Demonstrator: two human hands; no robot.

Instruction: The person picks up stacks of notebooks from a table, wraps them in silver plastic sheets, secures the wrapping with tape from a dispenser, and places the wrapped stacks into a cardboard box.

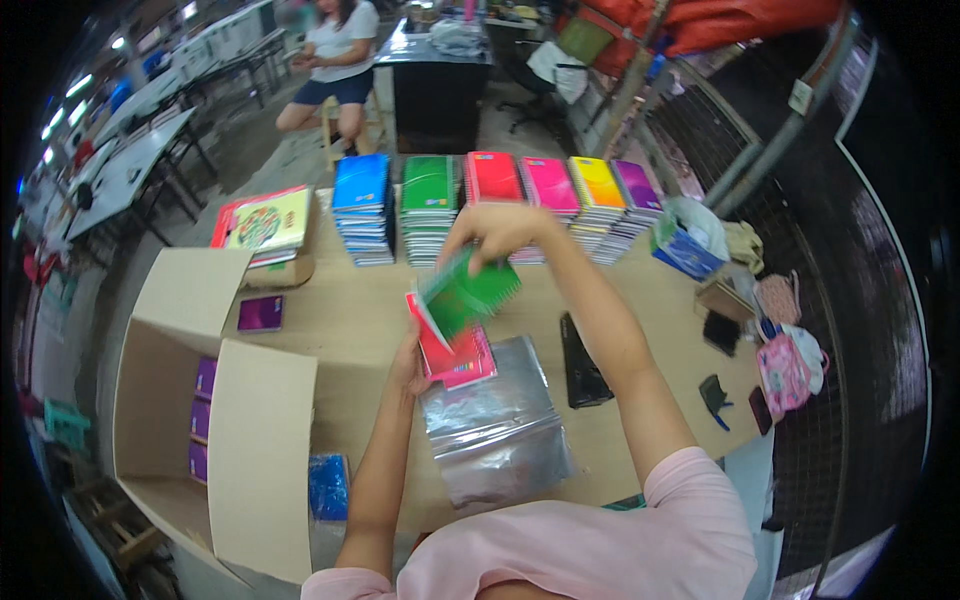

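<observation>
My right hand point(503, 232) is closed on a green spiral notebook point(470, 295), slightly blurred and tilted. That notebook overlaps a red notebook point(432, 350), which my left hand point(408, 362) grips at its left edge. Under the red one a pink notebook point(478, 366) sticks out; whether my left hand also holds it I cannot tell. Below them, clear plastic sleeves point(495, 430) lie on the table. Beyond my hands stand stacks of notebooks in a row: blue point(362, 185), green point(428, 185), red point(493, 178), pink point(549, 188), yellow point(596, 185) and purple point(636, 187).
An open cardboard box point(262, 450) with purple packs point(203, 420) stands at the left. A purple notebook point(261, 314) and a blue pack point(328, 487) lie near it. A black object point(583, 365), a pink bag point(785, 370) and a phone point(761, 410) are rightward. A person point(338, 60) sits beyond.
</observation>
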